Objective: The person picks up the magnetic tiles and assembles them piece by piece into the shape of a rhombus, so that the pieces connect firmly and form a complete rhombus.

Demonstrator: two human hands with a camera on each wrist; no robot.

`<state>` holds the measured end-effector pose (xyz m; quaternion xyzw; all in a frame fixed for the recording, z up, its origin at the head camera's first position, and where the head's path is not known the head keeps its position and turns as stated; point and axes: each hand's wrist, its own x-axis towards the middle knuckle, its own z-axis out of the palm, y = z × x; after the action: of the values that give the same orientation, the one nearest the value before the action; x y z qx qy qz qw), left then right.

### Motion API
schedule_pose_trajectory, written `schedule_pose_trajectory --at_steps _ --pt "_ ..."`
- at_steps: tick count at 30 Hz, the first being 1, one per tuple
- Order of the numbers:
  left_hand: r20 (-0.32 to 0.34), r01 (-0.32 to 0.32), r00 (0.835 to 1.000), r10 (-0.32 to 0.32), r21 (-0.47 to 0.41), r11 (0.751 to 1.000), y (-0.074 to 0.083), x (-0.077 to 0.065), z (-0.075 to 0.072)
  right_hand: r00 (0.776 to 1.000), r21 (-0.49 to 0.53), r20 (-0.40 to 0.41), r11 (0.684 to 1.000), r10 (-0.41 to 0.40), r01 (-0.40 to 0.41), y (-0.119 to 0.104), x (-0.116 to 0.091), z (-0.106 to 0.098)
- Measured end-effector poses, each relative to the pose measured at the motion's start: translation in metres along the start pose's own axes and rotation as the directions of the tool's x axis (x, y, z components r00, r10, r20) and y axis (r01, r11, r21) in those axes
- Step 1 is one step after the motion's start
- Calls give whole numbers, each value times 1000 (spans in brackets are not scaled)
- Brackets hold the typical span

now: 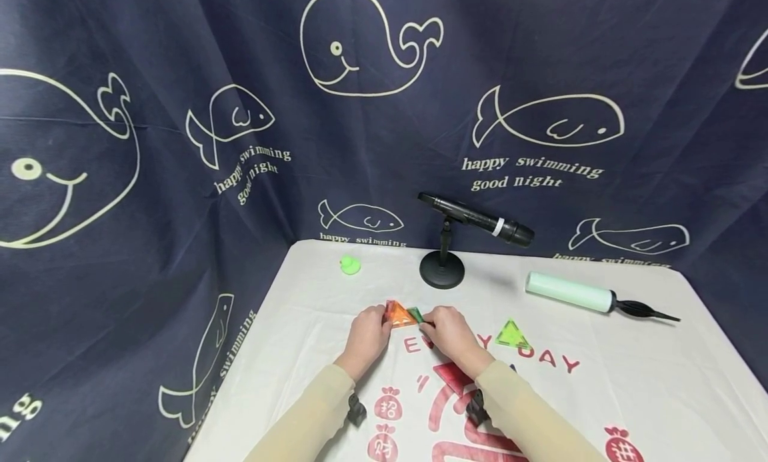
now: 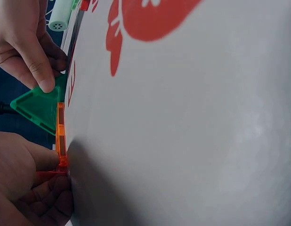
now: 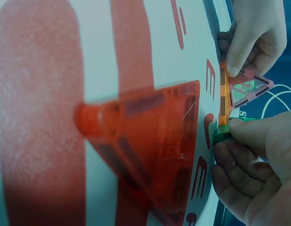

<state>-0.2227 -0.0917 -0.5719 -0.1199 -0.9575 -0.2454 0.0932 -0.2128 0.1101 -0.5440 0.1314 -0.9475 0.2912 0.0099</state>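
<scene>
My left hand (image 1: 367, 334) pinches an orange magnetic tile (image 1: 401, 315) together with a pinkish-red triangular tile (image 3: 251, 88) at the tile's left end. The orange tile stands on its edge against the white cloth. Across from it, my right hand (image 1: 453, 337) grips a green triangular magnetic tile (image 2: 44, 106) between thumb and fingers. That green tile meets the orange one at its right end. Lying flat under the right forearm is a red triangular tile (image 3: 157, 141). To the right of the right hand lies a yellow-green triangular tile (image 1: 511, 335).
A small green toy duck (image 1: 351, 266) sits at the back left of the cloth-covered table (image 1: 312, 302). Behind the hands stands a black microphone (image 1: 477, 219) on a round-based stand (image 1: 442, 270). A mint hand pump (image 1: 569, 293) with a black nozzle lies at the back right.
</scene>
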Motion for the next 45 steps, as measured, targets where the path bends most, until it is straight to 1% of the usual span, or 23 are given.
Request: schedule_pose_trajectory --at_steps 6,12,17,21,25,29,36,45 --pt "-1 -2 1000 2 5 1000 1 0 -1 1000 16 18 1000 12 -13 -1 3 -1" --pt "-1 -14 1000 14 2 1000 2 -1 0 1000 27 16 1000 7 -7 -1 8 2" --pt "0 -22 1000 22 11 1000 1 0 1 999 41 25 998 48 -49 -4 14 6" --pt "4 -29 1000 29 13 1000 1 0 1 998 41 14 997 69 -69 -6 18 9" --pt "18 -29 999 29 10 1000 3 0 0 998 38 -7 997 65 -65 -7 21 12" --pt "34 -15 999 15 15 1000 3 0 -1 998 32 -21 998 58 -57 -9 24 14" --pt "41 -16 999 15 18 1000 4 2 -3 996 38 -12 996 86 -85 -11 26 15" --pt "37 -34 999 33 17 999 5 -2 -6 998 6 3 998 63 -63 -12 24 16"
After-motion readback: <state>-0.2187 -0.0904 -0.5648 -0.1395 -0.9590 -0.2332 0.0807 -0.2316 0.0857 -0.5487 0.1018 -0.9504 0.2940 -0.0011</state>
